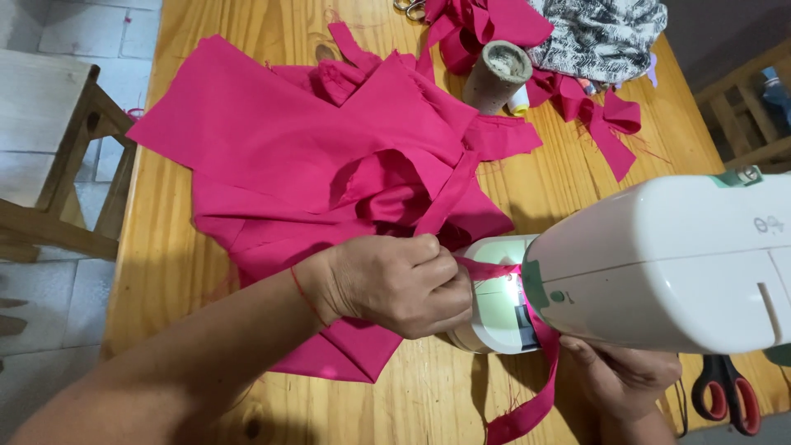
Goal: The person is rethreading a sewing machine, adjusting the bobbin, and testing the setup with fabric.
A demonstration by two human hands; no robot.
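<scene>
Head camera, looking down at a wooden table [189,272]. A white sewing machine [659,264] fills the frame from three to five o'clock, its small lamp lit over the needle area.

At centre, the left hand [395,284] lies curled, fingers pressed together, pinching a narrow pink fabric strip [540,387] just left of the needle area. A thin red thread bracelet [303,295] circles its wrist. The strip crosses the machine bed and hangs off toward five o'clock.

The right hand [622,375] sits at five o'clock, mostly hidden beneath the machine body. It seems to touch the trailing strip, though whether its fingers are closed cannot be told.

A large heap of pink cloth [288,156] spreads from the centre toward eleven o'clock, touching the left hand. At one o'clock stand a grey thread cone [497,76], pink fabric scraps [597,115] and a black-and-white patterned cloth [597,33]. Red-handled scissors [725,395] lie at four o'clock, near the frame's edge. A wooden chair [58,165] stands at nine o'clock, off the table.
</scene>
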